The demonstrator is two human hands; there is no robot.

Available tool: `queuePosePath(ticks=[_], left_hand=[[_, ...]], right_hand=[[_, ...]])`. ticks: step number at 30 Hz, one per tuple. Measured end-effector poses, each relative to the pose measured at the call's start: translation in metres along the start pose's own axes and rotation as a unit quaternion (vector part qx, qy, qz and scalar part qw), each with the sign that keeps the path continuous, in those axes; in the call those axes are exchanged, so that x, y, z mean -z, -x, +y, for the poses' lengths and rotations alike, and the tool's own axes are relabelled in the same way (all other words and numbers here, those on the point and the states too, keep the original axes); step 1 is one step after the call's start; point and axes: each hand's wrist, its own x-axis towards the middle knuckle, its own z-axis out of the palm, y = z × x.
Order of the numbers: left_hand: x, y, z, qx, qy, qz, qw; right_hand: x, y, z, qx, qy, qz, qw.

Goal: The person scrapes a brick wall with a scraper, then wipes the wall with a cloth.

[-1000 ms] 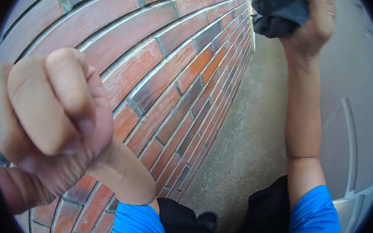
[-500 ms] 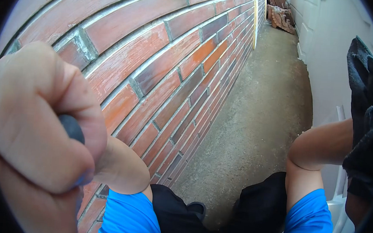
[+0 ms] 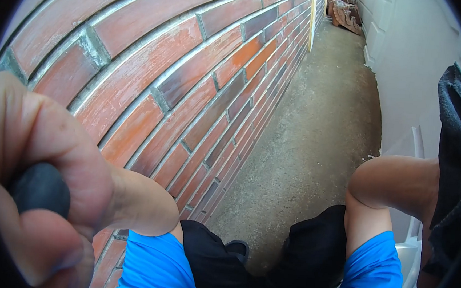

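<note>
Fingers of the left hand [image 3: 70,143] are curling tightly around a dark, smooth object [image 3: 43,190]; only its rounded end is showing, so its long axis cannot be told. Opposite, a dark, fuzzy, folded cloth [image 3: 451,154] is hanging over the right hand [image 3: 428,273], its long axis running up and down the view; whether those hidden fingers are gripping cannot be told. The left hand is sitting nearer the brick wall [image 3: 167,54], while the cloth is lying well apart from it, on the pale wall's [image 3: 414,76] side. Reddish, glossy bricks are curving in view between recessed grey joints, some showing whitish streaking. Rough, stained concrete [image 3: 329,113] is extending between both walls towards a reddish-brown, carved-looking piece [image 3: 346,14] resting at the far end.
</note>
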Motion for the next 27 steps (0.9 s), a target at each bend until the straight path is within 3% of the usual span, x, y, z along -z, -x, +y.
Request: queuePosePath(ticks=[14, 17, 20, 24, 27], left_hand=[[0.011, -0.014, 0.009, -0.023, -0.031, -0.012, 0.999], [0.029, -0.014, 0.009, 0.035, 0.037, -0.123, 0.991], [0.036, 0.0, -0.016, 0.071, 0.138, -0.118, 0.981], [0.003, 0.005, -0.067, 0.134, 0.243, -0.095, 0.956], [-0.013, 0.008, -0.077, 0.283, 0.225, -0.016, 0.932]], right_hand=[[-0.002, 0.011, 0.009, 0.012, 0.001, -0.004, 1.0], [-0.004, 0.015, 0.024, 0.01, 0.017, 0.006, 1.0], [-0.006, 0.023, 0.057, -0.007, 0.065, 0.023, 0.998], [-0.006, 0.061, 0.136, -0.093, 0.187, 0.06, 0.976], [-0.012, 0.131, 0.215, -0.297, 0.209, 0.12, 0.924]])
